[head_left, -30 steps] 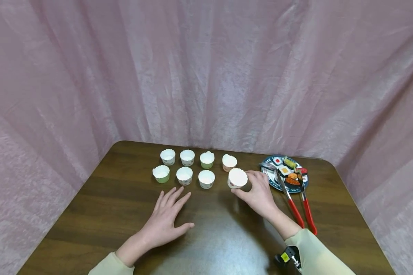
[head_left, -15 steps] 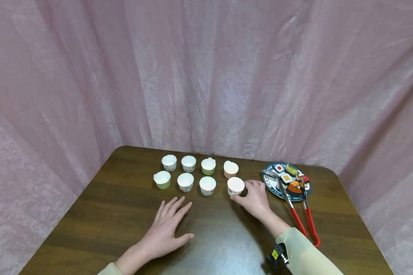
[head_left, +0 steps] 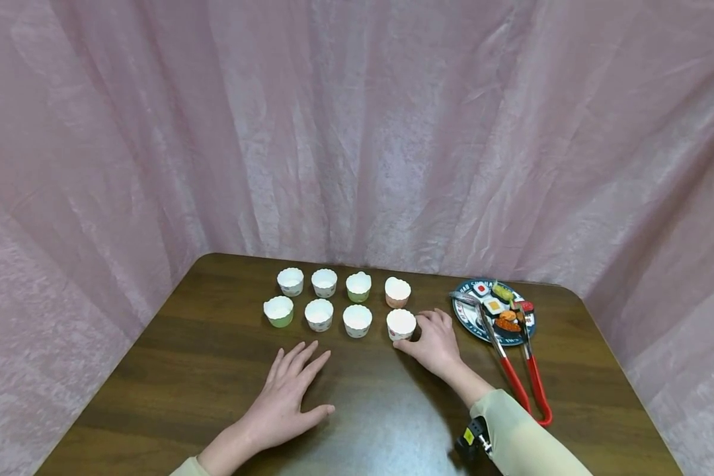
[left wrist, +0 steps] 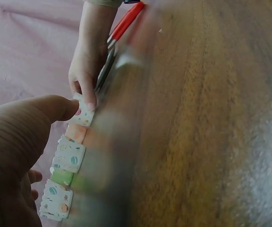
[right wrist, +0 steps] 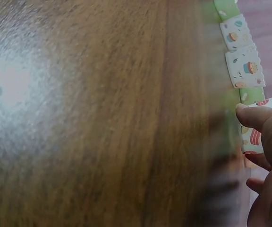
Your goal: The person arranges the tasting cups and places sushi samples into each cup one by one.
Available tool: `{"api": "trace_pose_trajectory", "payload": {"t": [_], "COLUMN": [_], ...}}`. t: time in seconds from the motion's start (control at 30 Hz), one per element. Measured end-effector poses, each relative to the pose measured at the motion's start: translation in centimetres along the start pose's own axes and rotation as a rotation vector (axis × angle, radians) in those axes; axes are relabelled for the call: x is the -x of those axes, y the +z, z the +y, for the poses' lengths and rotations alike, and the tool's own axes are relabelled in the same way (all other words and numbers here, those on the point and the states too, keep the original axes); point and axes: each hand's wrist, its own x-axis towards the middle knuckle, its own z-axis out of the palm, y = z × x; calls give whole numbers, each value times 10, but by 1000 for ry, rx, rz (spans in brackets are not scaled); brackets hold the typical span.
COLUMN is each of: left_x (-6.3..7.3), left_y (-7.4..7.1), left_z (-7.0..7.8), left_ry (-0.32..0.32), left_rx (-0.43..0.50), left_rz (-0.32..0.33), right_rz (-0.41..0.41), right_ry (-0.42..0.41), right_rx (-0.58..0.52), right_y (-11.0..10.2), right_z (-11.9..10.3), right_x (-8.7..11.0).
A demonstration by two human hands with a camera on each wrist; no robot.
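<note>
My right hand (head_left: 437, 344) pinches a white paper baking cup (head_left: 401, 324) between thumb and fingers at the right end of the front row. The right wrist view shows a red cake print on this patterned cup (right wrist: 255, 136), partly hidden by the thumb. Several more paper cups stand upright in two rows, among them a green one (head_left: 280, 312) at the front left and an orange one (head_left: 397, 293) behind the held cup. My left hand (head_left: 282, 400) holds nothing; its fingers are spread, pointing toward the front row.
Right of the cups, a dark-rimmed plate (head_left: 465, 316) carries several toy sushi pieces (head_left: 507, 316). Metal tongs with red handles (head_left: 538, 390) lie across it, reaching over the brown wooden table (head_left: 172, 357). A pink curtain (head_left: 357, 132) hangs behind the table.
My right hand has lowered the white cup to the table and slid it slightly left, into line with the front row and the orange cup behind. The left hand stays put.
</note>
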Motion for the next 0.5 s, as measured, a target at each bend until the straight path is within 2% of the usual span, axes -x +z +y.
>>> {"api": "trace_pose_trajectory", "payload": {"t": [0.5], "left_x": [2], "left_y": [5], "left_z": [1], "left_ry": [18], "left_rx": [24], "left_rz": [30], "right_rz": [7], "right_ry": [-8], "right_rx": [7], "right_y": [7], "right_z": [5], "right_x": [1]}}
